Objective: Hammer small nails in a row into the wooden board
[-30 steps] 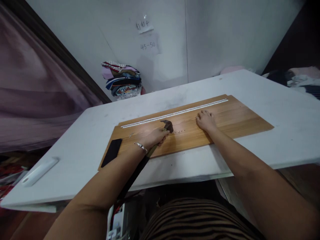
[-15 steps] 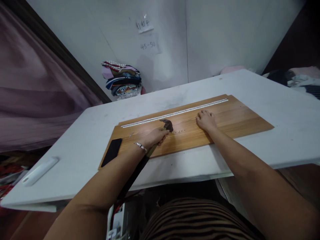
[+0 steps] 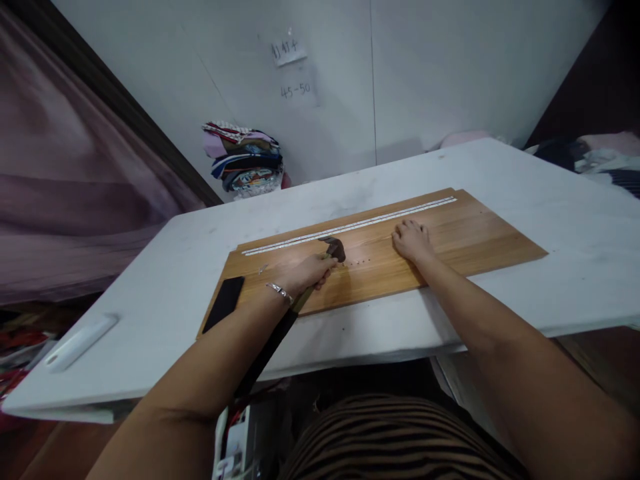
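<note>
A long wooden board (image 3: 480, 243) lies on a white table (image 3: 165, 300). My left hand (image 3: 306, 273) is closed round the neck of a hammer (image 3: 334, 248), whose dark head hovers just over the board beside a short row of small nails (image 3: 361, 263). The hammer's long handle runs back under my left forearm. My right hand (image 3: 413, 241) lies palm down on the board to the right of the nails, fingers spread flat. A pale strip (image 3: 350, 225) runs along the board's far edge.
A black phone (image 3: 223, 304) rests on the board's left end. A white oblong object (image 3: 80, 342) lies near the table's left edge. A stack of folded cloths (image 3: 245, 160) sits against the wall behind. More fabric (image 3: 600, 160) lies at the far right.
The hammer head has lifted slightly and shifted a little up the board; my left hand rose with it. My right hand has stayed in place.
</note>
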### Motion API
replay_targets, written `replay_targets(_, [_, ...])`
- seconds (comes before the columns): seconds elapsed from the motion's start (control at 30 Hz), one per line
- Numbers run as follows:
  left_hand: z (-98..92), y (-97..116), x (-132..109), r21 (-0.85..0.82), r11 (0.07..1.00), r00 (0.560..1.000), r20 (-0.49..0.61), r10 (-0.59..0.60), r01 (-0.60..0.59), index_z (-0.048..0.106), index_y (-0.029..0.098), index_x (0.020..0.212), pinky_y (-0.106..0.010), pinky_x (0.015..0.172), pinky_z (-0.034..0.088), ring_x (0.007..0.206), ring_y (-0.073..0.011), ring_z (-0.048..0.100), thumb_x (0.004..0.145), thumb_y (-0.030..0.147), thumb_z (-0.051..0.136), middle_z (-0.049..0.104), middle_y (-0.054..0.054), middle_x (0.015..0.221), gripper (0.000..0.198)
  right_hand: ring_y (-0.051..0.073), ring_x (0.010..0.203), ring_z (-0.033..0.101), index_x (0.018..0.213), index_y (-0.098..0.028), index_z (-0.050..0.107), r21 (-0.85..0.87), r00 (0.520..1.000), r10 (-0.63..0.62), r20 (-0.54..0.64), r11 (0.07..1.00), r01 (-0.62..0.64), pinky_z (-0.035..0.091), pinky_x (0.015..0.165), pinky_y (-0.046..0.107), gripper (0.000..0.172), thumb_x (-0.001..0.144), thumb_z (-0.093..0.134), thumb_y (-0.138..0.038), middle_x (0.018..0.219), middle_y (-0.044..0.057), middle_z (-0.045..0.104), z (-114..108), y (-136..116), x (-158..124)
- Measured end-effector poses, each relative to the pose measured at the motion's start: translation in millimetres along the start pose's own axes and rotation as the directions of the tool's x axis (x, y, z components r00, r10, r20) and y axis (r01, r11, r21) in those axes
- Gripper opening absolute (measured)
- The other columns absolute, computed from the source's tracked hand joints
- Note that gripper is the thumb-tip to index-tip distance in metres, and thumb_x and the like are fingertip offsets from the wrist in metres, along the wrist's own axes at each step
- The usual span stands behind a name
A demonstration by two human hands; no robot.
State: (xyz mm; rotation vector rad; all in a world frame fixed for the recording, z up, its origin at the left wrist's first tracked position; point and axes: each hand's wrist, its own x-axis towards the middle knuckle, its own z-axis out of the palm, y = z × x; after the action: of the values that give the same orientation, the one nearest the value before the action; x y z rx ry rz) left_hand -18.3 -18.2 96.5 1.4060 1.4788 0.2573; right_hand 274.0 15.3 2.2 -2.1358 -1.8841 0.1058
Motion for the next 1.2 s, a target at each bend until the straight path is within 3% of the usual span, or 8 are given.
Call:
replay_targets(0.73, [4.3, 0.4, -1.6, 0.003, 0.999, 0.999, 0.005, -0.033, 0.033, 0.054, 0.020, 0.088, -0.020, 0.040, 0.033, 0.041, -0.0073, 0.040, 0.096, 0.034, 0.059, 0.046, 0.007, 0.058, 0.017, 0.033, 0.130, 0.048, 0.117, -0.015, 0.069, -0.017, 1.000, 0.007, 0.021, 1.000, -0.006, 0.033, 0.106, 0.049, 0.043, 0.102, 0.032, -0.031, 0.134, 0.020, 0.063, -3.5, -2.6, -0.8])
replay_targets(1.2, [0.9, -0.2, -0.5, 0.018, 1.000, 1.000, 0.014, 0.004, -0.004, 0.056, 0.019, 0.088, -0.020, 0.040, 0.033, 0.043, -0.0067, 0.041, 0.095, 0.035, 0.059, 0.045, 0.006, 0.060, 0.018, 0.033, 0.130, 0.048, 0.116, -0.015, 0.069, -0.001, 1.000, 0.004, 0.017, 1.000, -0.004, 0.033, 0.107, 0.049, 0.042, 0.101, 0.032, -0.031, 0.134, 0.020, 0.063, -2.5, -1.7, -1.2])
